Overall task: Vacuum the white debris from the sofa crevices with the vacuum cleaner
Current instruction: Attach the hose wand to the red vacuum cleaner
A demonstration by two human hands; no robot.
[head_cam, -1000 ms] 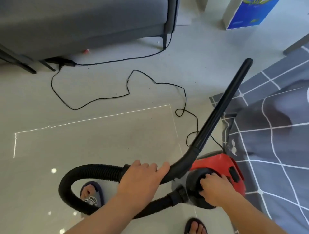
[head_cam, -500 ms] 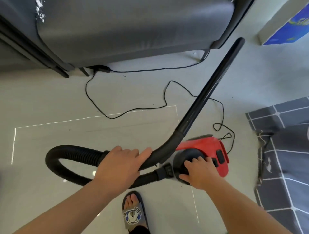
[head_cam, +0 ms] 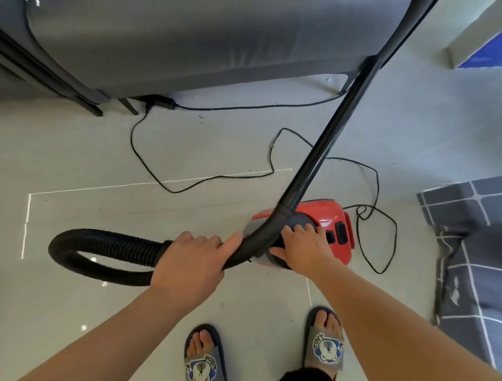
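A red vacuum cleaner (head_cam: 326, 214) sits on the floor in front of me. My right hand (head_cam: 304, 248) grips the round black front part of its body. My left hand (head_cam: 190, 261) grips the curved black handle where the ribbed hose (head_cam: 103, 244) joins the rigid black tube (head_cam: 326, 141). The tube slants up to the right across the grey sofa (head_cam: 190, 40), and its tip is out of frame. A few white specks (head_cam: 35, 3) show at the sofa's top left edge.
The black power cord (head_cam: 377, 217) loops over the pale floor between vacuum and sofa, running to a plug block (head_cam: 160, 101) under the sofa. A grey checked cloth (head_cam: 467, 244) lies at right, a blue-and-white box (head_cam: 478, 51) at top right. My slippered feet (head_cam: 324, 342) stand below.
The view has shifted toward the sofa, which now fills the top. The tube has risen so that its tip leaves the frame. Both hands keep their grips.
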